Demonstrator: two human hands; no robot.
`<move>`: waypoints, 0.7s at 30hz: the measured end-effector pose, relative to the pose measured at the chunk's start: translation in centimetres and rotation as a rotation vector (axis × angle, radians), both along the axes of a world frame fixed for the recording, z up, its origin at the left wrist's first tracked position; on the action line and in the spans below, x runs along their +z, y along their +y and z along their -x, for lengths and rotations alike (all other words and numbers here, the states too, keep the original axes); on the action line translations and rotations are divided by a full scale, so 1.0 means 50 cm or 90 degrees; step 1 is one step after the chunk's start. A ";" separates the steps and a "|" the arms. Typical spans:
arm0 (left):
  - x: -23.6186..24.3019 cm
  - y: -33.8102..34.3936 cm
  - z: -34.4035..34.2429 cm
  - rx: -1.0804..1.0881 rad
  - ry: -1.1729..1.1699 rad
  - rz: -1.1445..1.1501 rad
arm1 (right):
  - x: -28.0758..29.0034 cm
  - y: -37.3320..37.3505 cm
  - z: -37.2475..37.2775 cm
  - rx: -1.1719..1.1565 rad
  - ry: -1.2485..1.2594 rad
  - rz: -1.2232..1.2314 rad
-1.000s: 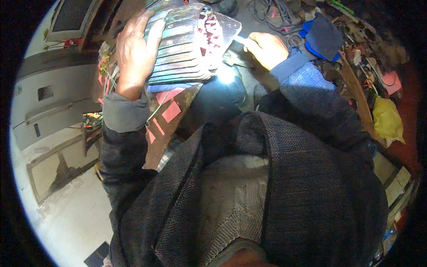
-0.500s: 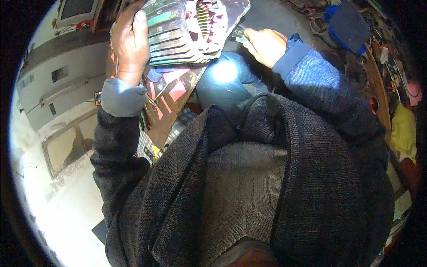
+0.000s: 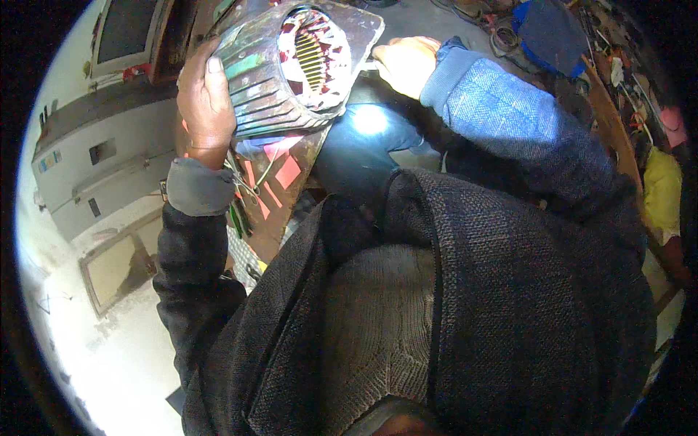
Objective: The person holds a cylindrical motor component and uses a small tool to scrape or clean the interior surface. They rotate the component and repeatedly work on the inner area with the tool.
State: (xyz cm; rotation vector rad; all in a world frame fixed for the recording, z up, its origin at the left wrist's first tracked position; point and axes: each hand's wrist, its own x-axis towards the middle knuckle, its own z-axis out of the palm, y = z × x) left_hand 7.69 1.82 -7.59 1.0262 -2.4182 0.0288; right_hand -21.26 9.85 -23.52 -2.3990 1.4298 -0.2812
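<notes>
A ribbed motor stator housing (image 3: pixel 254 94) with worn green paint lies tilted on the bench, its round opening turned toward me and to the right. Inside the opening sit white and dark red slot liners around a yellowish slotted core (image 3: pixel 311 62). My left hand (image 3: pixel 206 109) grips the housing's left side, thumb over the fins. At the right flange, my right hand (image 3: pixel 407 67) is closed on a small pale piece, mostly hidden by the fingers. Below the housing, red paper pieces (image 3: pixel 288 173) and scissors (image 3: pixel 249 187) lie on the bench.
The wooden bench (image 3: pixel 273 232) runs under the housing, beside my lit knee (image 3: pixel 371 127). A green-handled tool (image 3: pixel 238 218) lies near its left edge. Farther right are a blue item (image 3: pixel 542 36), a wooden plank (image 3: pixel 614 123) and a yellow bag (image 3: pixel 662 192). A grey cabinet (image 3: pixel 73 182) stands left.
The housing's opening now appears farther left and shows more of its inside. My right hand has shifted left along with it, and less of the piece in its fingers shows. The view has shifted slightly.
</notes>
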 end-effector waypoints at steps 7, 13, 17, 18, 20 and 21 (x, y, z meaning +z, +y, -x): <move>0.010 0.006 0.010 0.003 -0.028 0.016 | 0.064 0.002 -0.004 -0.097 -0.049 -0.089; 0.008 0.000 0.011 -0.008 -0.018 0.043 | 0.076 -0.046 -0.023 -0.030 0.075 0.048; 0.003 0.006 0.006 0.006 -0.010 0.031 | 0.005 -0.058 -0.055 -0.027 0.034 0.056; 0.002 0.008 0.006 0.022 -0.008 0.022 | -0.018 -0.060 -0.062 -0.015 0.012 0.004; 0.000 0.011 0.005 0.026 -0.017 0.054 | -0.058 -0.067 -0.077 0.274 -0.060 0.028; 0.000 0.011 0.005 0.028 -0.017 0.037 | -0.075 -0.069 -0.078 0.287 -0.210 -0.046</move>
